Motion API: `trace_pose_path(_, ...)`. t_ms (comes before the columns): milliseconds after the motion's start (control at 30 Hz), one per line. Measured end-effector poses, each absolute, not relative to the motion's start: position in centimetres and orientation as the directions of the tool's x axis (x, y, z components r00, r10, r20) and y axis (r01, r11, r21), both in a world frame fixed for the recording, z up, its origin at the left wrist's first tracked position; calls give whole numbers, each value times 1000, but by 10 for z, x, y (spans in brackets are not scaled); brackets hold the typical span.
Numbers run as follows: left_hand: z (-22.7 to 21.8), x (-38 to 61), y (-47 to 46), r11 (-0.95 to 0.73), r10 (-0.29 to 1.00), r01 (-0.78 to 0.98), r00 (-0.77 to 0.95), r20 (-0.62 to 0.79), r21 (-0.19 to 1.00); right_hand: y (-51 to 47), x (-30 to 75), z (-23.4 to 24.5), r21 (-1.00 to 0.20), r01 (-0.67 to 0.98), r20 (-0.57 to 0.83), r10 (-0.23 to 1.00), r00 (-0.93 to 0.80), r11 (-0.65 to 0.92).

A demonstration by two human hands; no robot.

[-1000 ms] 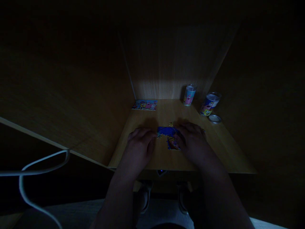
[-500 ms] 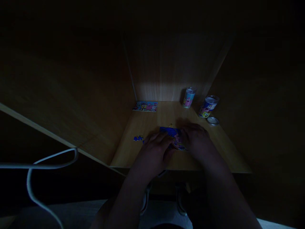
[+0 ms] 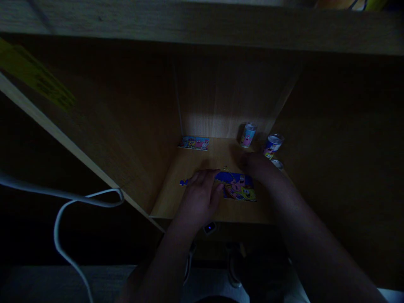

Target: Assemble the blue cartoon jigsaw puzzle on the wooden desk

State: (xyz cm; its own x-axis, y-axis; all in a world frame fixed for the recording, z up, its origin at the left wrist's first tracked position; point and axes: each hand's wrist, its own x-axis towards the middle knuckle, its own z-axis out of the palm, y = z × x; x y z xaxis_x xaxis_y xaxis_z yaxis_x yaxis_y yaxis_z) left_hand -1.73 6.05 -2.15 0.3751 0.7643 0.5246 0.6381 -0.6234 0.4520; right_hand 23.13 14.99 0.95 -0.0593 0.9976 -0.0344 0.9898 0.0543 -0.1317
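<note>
A partly assembled jigsaw puzzle (image 3: 238,185), blue with pink and yellow cartoon figures, lies on the wooden shelf. My left hand (image 3: 200,191) rests over its left end, fingers stretched out and thumb apart, covering part of it. Blue puzzle pieces (image 3: 183,182) show just left of that hand. A small loose piece (image 3: 226,168) lies behind the puzzle's far edge. Beyond the puzzle's right far corner, my right hand (image 3: 257,165) is low over the shelf with its fingers curled; anything in them is hidden in the dark.
A finished-looking puzzle strip (image 3: 194,143) lies at the back left. Two cartoon-printed cans (image 3: 248,135) (image 3: 273,145) stand at the back right, with a round lid (image 3: 277,164) beside the nearer one. Cabinet walls enclose both sides. A white cable (image 3: 59,227) hangs at left.
My right hand has left the puzzle and moved away toward the back, uncovering its right side. My left hand has flattened out on the left part. The view has tilted up.
</note>
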Motion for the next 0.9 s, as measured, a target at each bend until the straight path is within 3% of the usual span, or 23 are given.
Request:
trace_pose_path(133,-16,-33,66,-549,765,725,236,599,416,153,235,13,-245,969,-125,991,-48,16)
trace_pose_path(300,-12,-47,68,-562,727,724,202,656,400,144,232,17,-260,966,-81,996,-36,14)
trace_pose_path(400,-13,-49,68,-581,716,709,210,666,401,121,222,18,-358,919,21,985,-170,166)
trace_pose_path(567,-13,-51,66,-601,716,685,231,659,412,76,182,13,-595,656,131,861,-492,465)
trace_pose_path(700,-9,-56,65,-613,755,674,344,558,413,69,158,5,-567,654,189,852,-488,501)
trace_pose_path(800,-9,-62,66,-631,765,656,438,472,414,69,166,-2,-490,723,371,867,-333,487)
trace_pose_path(900,-11,-68,68,-634,770,646,478,421,425,58,187,-14,-396,839,456,872,-174,375)
